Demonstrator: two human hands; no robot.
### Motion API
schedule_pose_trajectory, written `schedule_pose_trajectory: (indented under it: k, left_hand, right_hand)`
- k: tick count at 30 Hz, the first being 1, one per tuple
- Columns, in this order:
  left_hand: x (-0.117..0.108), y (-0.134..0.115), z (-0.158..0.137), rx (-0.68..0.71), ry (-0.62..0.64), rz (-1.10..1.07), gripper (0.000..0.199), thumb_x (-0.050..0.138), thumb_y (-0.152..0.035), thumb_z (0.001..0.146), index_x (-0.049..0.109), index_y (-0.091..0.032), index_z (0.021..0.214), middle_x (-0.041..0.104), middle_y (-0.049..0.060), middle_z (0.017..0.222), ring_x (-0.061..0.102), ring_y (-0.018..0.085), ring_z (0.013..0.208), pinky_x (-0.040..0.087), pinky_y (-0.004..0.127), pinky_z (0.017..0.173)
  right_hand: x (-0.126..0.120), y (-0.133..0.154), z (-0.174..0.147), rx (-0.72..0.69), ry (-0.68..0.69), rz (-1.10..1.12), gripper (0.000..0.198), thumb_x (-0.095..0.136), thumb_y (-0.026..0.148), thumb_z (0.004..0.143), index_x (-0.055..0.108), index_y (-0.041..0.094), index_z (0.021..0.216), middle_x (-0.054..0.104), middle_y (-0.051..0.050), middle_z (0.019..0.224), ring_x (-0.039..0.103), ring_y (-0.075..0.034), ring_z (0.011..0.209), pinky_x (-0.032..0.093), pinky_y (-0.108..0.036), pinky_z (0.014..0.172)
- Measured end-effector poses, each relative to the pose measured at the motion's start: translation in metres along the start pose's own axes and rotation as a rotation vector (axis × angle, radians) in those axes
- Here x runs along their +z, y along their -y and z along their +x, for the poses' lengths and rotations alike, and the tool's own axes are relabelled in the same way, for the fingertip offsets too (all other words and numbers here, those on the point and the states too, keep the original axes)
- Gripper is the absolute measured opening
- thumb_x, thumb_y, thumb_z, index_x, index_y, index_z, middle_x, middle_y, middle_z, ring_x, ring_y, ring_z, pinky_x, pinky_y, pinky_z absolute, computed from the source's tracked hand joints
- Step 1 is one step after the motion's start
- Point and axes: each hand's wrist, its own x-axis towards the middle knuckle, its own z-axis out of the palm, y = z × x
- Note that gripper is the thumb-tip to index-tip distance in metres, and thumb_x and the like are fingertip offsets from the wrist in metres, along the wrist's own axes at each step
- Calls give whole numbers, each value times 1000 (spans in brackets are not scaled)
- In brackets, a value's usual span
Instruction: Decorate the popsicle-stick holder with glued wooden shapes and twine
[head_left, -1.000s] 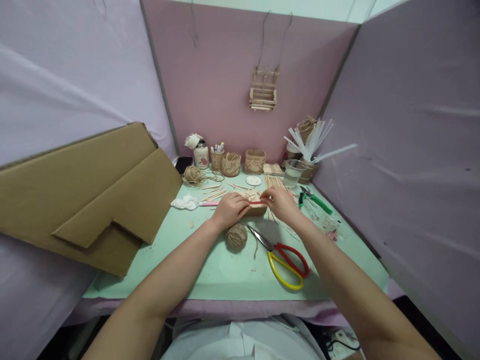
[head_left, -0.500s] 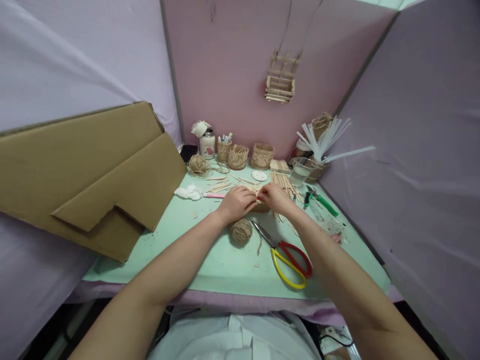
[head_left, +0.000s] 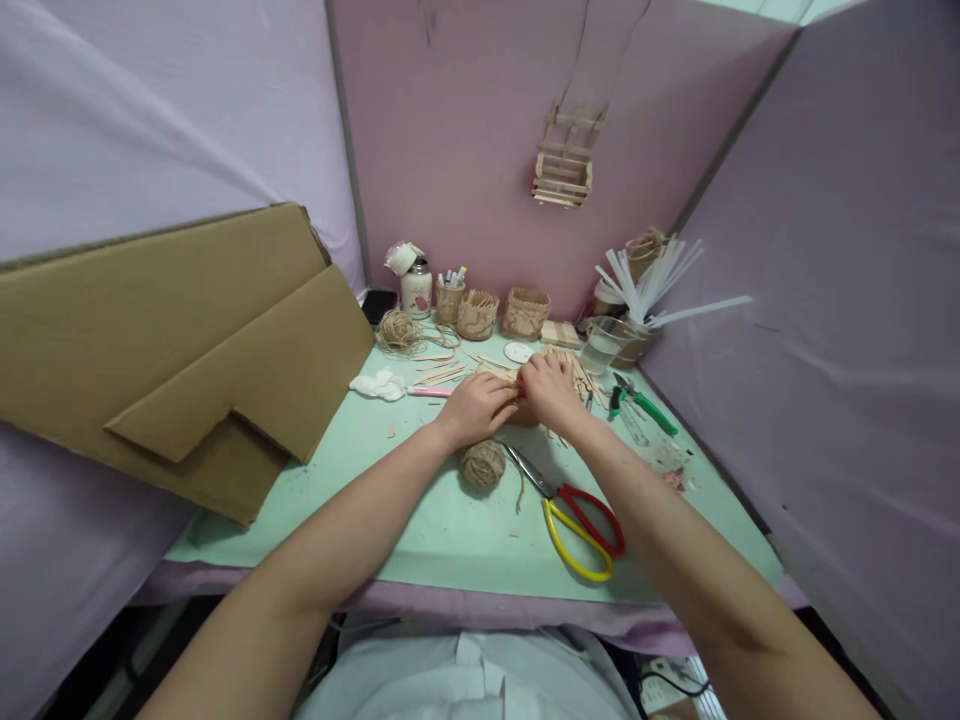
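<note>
My left hand is closed on the left side of a small brown box, which sits low on the table between both hands. At the top of this box, the fingers of my right hand are pinched together. A bit of red shows at the fingertips, too small to name. Most of the box is hidden by the hands. Just in front of it rest a ball of twine and a pair of scissors with one red and one yellow handle.
Loose wooden sticks lie behind the hands. Green-handled pliers and a clear plastic cup stand to the right. Wooden containers line the back. Folded cardboard leans at left; a stick-built swing hangs above.
My right hand has shifted slightly up and away from me at the top of the box, its fingers curling more. The left hand stays almost where it was.
</note>
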Motion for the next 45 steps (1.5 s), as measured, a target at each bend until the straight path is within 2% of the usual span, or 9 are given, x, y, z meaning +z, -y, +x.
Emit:
schedule_pose_trajectory:
  k: [9, 17, 24, 32, 45]
  left_hand:
    - [0, 1, 0, 16, 10, 21, 25, 49, -28, 91, 67, -17, 103, 69, 8, 109, 56, 22, 96, 44, 38, 84]
    - [-1, 0, 0, 12, 27, 55, 25, 48, -32, 91, 68, -20, 101, 70, 7, 106, 56, 22, 96, 42, 38, 83]
    - [1, 0, 0, 11, 11, 36, 24, 51, -33, 91, 69, -19, 101, 71, 5, 104, 56, 21, 95, 41, 37, 86]
    - [-2, -2, 0, -13, 46, 36, 28, 47, -34, 93, 69, -20, 104, 70, 5, 106, 56, 20, 96, 39, 37, 85]
    - [-1, 0, -1, -6, 54, 48, 27, 47, -33, 92, 69, -20, 104, 70, 6, 107, 55, 21, 98, 39, 38, 85]
  right_hand:
    - [-2, 1, 3, -32, -17, -59, 20, 43, 19, 92, 61, 14, 97, 57, -17, 109, 43, -29, 101, 27, -38, 79]
    - [-1, 2, 4, -1, -18, -9, 18, 47, 23, 91, 62, 15, 97, 57, -16, 110, 43, -28, 102, 26, -37, 79]
    - [1, -8, -3, 183, -179, 177, 24, 44, 15, 91, 66, 20, 101, 60, -11, 105, 44, -25, 103, 24, -35, 79]
    - [6, -6, -18, 54, -104, 220, 25, 48, 19, 90, 69, 24, 103, 62, -9, 104, 46, -24, 100, 24, -35, 77]
    - [6, -4, -24, -58, -137, 134, 25, 48, 23, 92, 66, 24, 109, 64, -9, 106, 45, -25, 101, 26, -37, 79]
